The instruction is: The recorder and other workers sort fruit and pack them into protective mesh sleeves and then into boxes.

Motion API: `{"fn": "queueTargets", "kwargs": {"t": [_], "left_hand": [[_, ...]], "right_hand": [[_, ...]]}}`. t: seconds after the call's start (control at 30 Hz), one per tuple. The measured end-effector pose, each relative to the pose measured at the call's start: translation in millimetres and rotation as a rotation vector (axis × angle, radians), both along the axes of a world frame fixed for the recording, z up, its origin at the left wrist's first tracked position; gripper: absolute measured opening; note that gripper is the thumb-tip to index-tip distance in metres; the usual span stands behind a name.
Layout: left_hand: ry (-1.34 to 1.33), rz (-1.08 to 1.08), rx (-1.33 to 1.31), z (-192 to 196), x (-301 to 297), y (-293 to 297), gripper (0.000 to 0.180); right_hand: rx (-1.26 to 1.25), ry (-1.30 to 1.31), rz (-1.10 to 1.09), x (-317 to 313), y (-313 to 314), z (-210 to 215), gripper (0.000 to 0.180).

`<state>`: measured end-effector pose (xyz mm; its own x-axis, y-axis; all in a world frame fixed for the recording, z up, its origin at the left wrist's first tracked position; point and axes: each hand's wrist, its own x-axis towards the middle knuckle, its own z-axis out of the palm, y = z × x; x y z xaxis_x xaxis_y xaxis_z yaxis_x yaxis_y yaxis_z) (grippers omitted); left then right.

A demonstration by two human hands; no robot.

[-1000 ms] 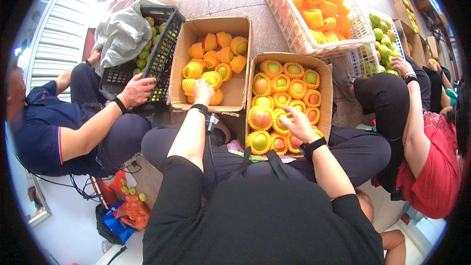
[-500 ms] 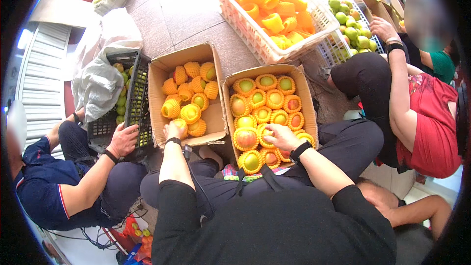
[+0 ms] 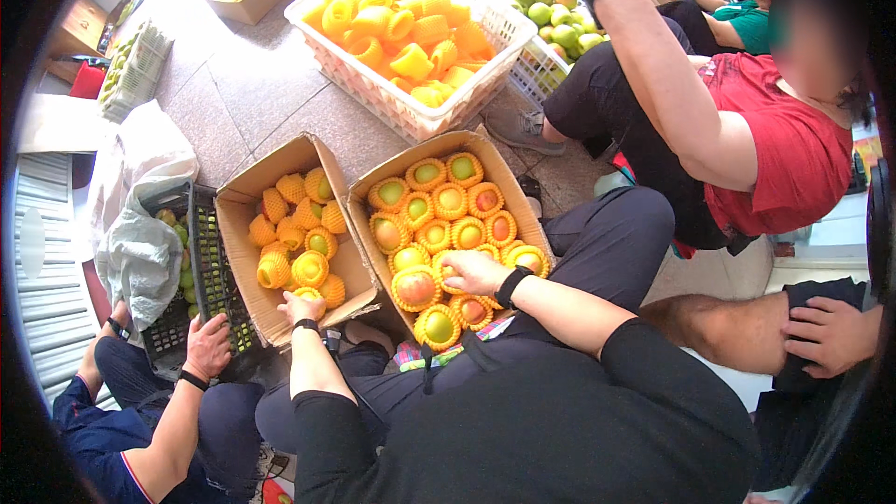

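My left hand (image 3: 301, 308) is at the near edge of the left cardboard box (image 3: 271, 317), closed round a round fruit in a yellow foam net sleeve (image 3: 308, 293). Several more sleeved fruits (image 3: 310, 269) lie loosely heaped beyond it. My right hand (image 3: 476, 273) reaches over the right cardboard box (image 3: 373, 271), its fingers curled down on a sleeved fruit that they partly cover. Around it, fruits with green and red tops (image 3: 416, 287) sit close together in rows, each in its own yellow foam net.
A white crate of foam sleeves (image 3: 439, 121) stands beyond the boxes, with a crate of bare green fruit (image 3: 560, 23) beside it. To my left, a person's hand (image 3: 207, 347) touches a black crate (image 3: 217, 271) partly covered by white cloth (image 3: 154, 215). A person in red (image 3: 775, 149) sits at right.
The view has turned right, so the boxes appear further left and lower. Both my hands stay at their boxes. The person in red has raised an arm.
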<state>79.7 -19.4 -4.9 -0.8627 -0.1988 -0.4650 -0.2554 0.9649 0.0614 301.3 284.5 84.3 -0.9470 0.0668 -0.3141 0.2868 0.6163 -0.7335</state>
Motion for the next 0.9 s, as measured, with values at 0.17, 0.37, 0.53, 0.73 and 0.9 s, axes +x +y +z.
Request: {"fn": "queueTargets", "kwargs": {"t": [0.17,0.37,0.53,0.73,0.9], "left_hand": [[0.106,-0.156,-0.046,-0.4,-24.7,-24.9,0.078],[0.053,-0.089,1.165,126.3,22.6,93.3,0.057],[-0.042,0.127,1.446,146.1,106.2,135.7,0.064],[-0.578,0.235,1.681,152.8,134.7,137.7,0.041],[-0.660,0.420,1.809,164.7,146.5,151.3,0.040]], "right_hand": [[-0.014,0.050,-0.046,-9.3,-1.8,-4.6,0.037],[-0.655,0.022,-0.354,-20.9,2.3,31.9,0.049],[-1.010,0.031,-0.241,-25.0,-24.2,66.3,0.072],[-0.975,-0.026,-0.302,-13.3,-9.5,88.4,0.061],[-1.040,-0.040,-0.252,-3.0,4.2,88.4,0.055]]}}
